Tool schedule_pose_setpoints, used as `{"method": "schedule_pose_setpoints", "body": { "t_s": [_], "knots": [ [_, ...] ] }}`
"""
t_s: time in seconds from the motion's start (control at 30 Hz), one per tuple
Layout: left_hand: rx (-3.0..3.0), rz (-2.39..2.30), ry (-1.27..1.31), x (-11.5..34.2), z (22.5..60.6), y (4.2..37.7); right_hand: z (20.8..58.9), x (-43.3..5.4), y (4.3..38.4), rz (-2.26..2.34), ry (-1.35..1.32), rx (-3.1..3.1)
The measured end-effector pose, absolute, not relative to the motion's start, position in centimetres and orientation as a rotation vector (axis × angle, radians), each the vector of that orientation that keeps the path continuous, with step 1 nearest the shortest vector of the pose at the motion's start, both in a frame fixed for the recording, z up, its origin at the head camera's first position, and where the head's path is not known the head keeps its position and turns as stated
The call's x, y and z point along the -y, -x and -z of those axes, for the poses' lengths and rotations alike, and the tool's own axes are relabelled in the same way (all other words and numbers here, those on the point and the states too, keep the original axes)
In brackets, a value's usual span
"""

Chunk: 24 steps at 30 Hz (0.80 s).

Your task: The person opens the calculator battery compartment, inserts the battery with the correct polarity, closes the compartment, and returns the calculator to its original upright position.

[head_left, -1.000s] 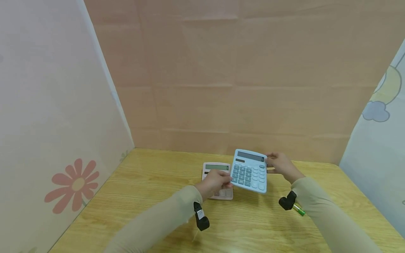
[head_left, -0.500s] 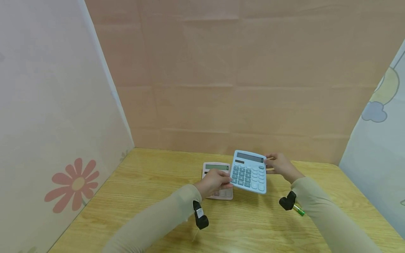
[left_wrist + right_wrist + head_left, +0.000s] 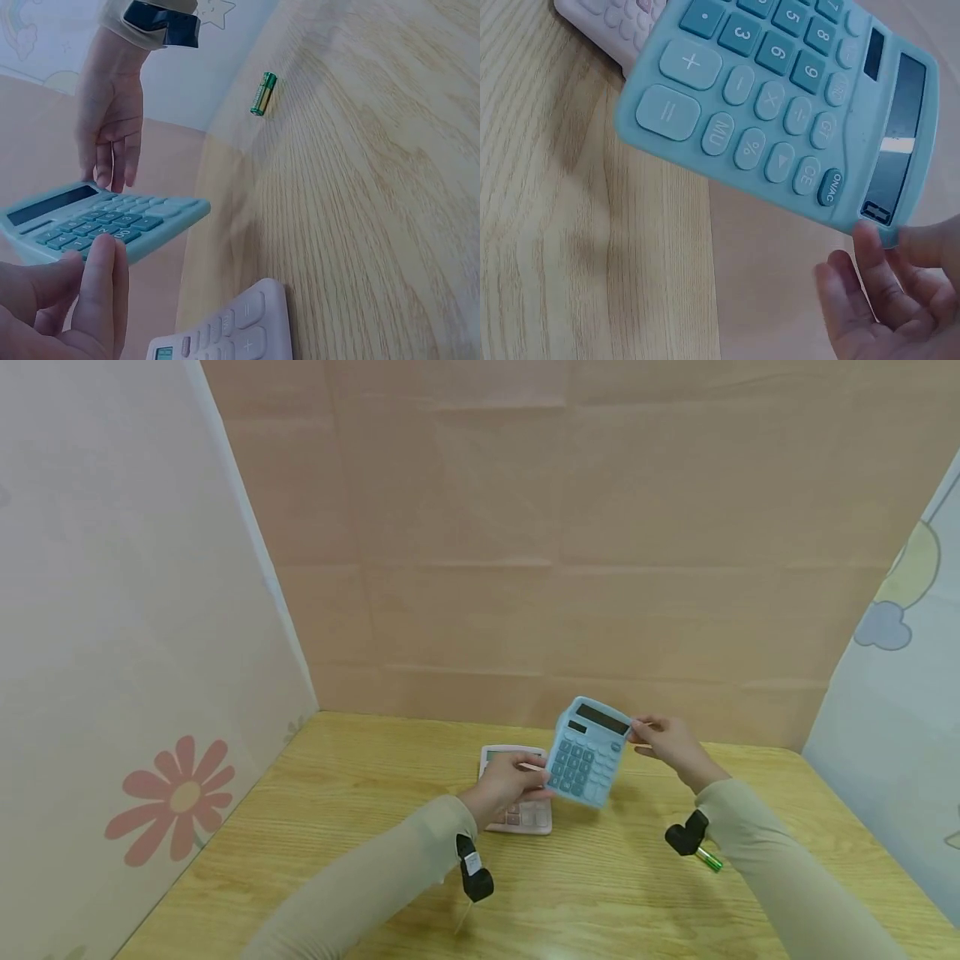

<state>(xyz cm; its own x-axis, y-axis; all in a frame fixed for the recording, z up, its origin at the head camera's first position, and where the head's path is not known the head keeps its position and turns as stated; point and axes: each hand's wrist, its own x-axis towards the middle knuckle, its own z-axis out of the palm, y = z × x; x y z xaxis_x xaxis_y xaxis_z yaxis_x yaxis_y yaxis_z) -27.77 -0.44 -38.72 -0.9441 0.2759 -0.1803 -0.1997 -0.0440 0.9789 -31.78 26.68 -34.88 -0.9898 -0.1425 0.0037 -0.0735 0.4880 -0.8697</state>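
Observation:
A light blue calculator [image 3: 587, 756] is held in the air above the table, tilted with its display end up. My left hand [image 3: 507, 787] pinches its lower left edge, fingers over the keys in the left wrist view. At the upper right corner beside the display, my right hand [image 3: 671, 747] grips it between thumb and fingers. The right wrist view shows a 0 on the blue calculator's display [image 3: 897, 135]. Beneath my left hand, a pink calculator [image 3: 534, 820] lies on the table, partly hidden by that hand; its keys also show in the left wrist view.
A green battery [image 3: 263, 94] lies on the wooden table [image 3: 360, 827], near my right wrist. A brown-papered wall [image 3: 465, 568] stands behind the table. Light printed panels rise at the left [image 3: 150, 610] and right sides.
The blue calculator has turned clockwise and tilted, its display end rising. My right hand has shifted slightly to the right. The fingers of my left hand have spread a little. The pink calculator stays put.

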Motion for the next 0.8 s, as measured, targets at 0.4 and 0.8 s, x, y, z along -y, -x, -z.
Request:
{"method": "schedule_pose_setpoints", "body": {
  "t_s": [0.4, 0.8],
  "knots": [
    [-2.005, -2.154, -0.171, 0.6, 38.8, 27.8, 34.6, -26.8, 31.8, 1.681, 0.11, -2.58],
    [-2.032, -2.201, -0.148, 1.5, 38.9, 28.1, 35.2, -27.1, 32.0, 1.812, 0.176, -2.329]
  ]
}}
